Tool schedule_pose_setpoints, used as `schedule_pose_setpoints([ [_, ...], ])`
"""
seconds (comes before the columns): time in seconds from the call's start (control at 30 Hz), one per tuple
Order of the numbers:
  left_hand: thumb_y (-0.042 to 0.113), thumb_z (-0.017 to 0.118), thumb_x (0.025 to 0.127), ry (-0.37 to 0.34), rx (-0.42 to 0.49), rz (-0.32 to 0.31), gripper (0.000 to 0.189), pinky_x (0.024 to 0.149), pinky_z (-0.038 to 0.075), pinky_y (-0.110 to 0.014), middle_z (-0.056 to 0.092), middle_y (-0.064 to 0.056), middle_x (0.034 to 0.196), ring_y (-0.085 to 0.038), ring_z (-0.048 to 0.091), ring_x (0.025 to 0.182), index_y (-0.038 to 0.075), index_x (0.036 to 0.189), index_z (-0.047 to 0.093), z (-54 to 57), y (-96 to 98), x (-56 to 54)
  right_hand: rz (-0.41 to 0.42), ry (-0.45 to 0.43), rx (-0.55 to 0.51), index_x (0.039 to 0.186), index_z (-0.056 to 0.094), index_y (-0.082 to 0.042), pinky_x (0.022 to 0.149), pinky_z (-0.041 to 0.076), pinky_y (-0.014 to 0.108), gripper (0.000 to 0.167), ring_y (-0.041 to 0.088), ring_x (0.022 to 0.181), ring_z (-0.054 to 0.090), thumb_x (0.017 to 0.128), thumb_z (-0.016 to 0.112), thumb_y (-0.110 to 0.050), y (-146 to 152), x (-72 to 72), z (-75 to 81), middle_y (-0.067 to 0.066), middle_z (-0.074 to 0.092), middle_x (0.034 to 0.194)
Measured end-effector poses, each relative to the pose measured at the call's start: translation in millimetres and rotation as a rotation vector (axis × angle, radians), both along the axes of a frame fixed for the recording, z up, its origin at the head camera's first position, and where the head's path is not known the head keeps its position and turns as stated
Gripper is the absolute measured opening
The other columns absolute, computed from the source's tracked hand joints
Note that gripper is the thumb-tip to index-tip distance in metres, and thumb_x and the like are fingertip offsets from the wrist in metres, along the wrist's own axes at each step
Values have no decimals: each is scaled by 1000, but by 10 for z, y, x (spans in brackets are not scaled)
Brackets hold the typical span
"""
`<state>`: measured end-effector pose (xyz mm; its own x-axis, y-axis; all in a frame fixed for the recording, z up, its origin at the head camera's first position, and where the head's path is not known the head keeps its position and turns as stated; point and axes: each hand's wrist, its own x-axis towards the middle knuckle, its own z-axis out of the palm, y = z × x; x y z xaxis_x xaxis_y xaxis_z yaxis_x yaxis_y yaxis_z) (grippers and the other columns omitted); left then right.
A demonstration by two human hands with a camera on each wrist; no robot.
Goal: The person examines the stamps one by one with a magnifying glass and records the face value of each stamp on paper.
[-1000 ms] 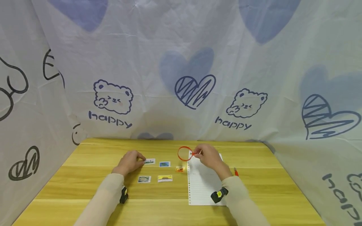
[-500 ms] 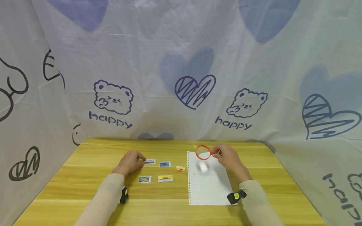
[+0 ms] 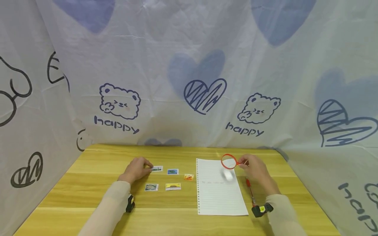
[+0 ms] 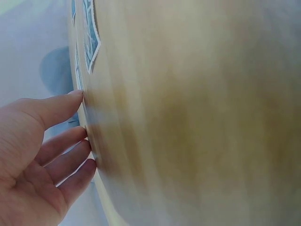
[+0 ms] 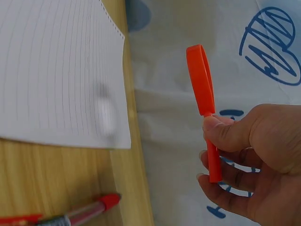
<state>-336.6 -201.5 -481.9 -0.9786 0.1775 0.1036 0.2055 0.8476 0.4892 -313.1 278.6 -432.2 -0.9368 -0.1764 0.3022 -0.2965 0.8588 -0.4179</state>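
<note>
My right hand [image 3: 257,170] pinches the handle of a red magnifying glass [image 5: 201,80], holding it above the table over the far right corner of a lined paper sheet [image 3: 220,196]. A bright spot under the lens falls on the sheet. My left hand [image 3: 136,170] rests on the table with relaxed fingers, the tips at the left edge of a stamp [image 3: 157,168]. Near it lie a blue stamp [image 3: 173,171], a small orange stamp [image 3: 189,177], a yellow stamp [image 3: 173,186] and a greenish stamp [image 3: 151,187].
A red pen [image 3: 250,191] lies right of the sheet, below my right forearm. The wooden table [image 3: 88,196] ends at a white curtain [image 3: 159,114] printed with hearts and bears.
My right hand has carried the magnifying glass rightward, from the sheet's left edge to its far right corner, uncovering more of the sheet and the pen. The left hand has stayed put.
</note>
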Motion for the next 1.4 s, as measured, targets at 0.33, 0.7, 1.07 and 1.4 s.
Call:
schedule_pose_setpoints([
  [0.33,12,75,93,-1,-2,5,17,100,54,-58,74,-19,123,-42,67,117,8,108,81,-4,-17,2,-40,-28,-3,94,73,-3,69,50,32,5,18,79,63,91,75,-6,291,66,-65,7,73,89],
  [0.7,12,75,93,2,0,4,17,101,53,-58,74,-19,123,-42,67,118,8,108,81,-2,-26,4,-60,-28,5,93,72,-3,68,51,33,4,20,77,64,90,75,-4,575,131,-142,11,73,88],
  [1.07,12,76,92,13,-1,-1,16,102,53,-57,74,-18,124,-41,66,120,9,107,81,-3,-18,-19,-96,-33,6,93,73,-2,68,52,33,4,21,78,66,90,74,-3,850,162,-276,12,74,89],
  [1.4,12,76,92,2,2,6,16,105,50,-59,73,-19,126,-43,64,123,10,107,81,-26,-12,-23,-98,-29,15,92,72,-1,67,52,33,5,21,76,65,89,75,-4,1019,189,-336,11,73,87],
])
